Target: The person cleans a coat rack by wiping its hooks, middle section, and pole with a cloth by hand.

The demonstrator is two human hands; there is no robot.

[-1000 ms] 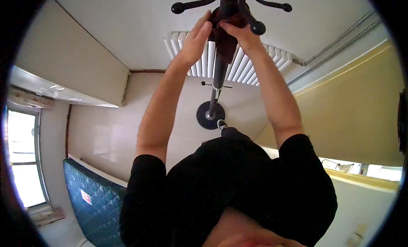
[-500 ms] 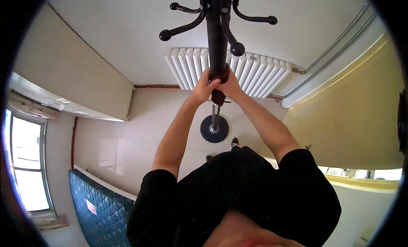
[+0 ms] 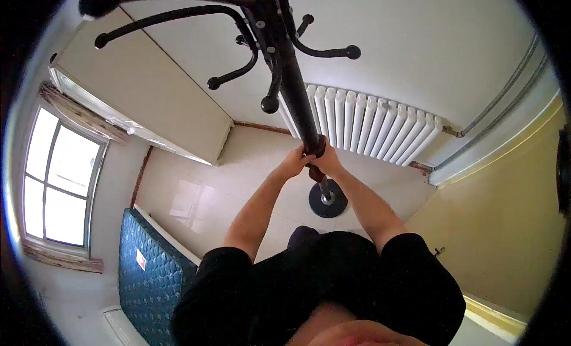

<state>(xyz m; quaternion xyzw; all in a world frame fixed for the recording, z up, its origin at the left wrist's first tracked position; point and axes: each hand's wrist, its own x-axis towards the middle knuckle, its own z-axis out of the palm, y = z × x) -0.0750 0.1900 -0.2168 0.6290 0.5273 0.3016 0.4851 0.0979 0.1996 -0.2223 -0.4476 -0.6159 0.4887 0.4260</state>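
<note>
A dark coat rack (image 3: 295,90) with curved, ball-tipped hooks rises from a round black base (image 3: 328,198) on the floor. A dark red cloth (image 3: 317,173) is bunched around its pole. My left hand (image 3: 294,162) closes on the cloth from the left side of the pole. From the right, my right hand (image 3: 328,160) wraps the same cloth, and the two hands meet at the front. The pole's far side and some fingertips are hidden.
Behind the rack, a white radiator (image 3: 372,123) runs along the wall, with pipes (image 3: 505,96) to its right. A blue mattress (image 3: 148,274) leans at the lower left, below a window (image 3: 62,179). A yellowish door (image 3: 499,215) stands on the right.
Both hands have slid down the pole with the cloth and closed around it. More of the rack's hooks and upper pole show, now tilted to the upper left. The view has turned and shifted.
</note>
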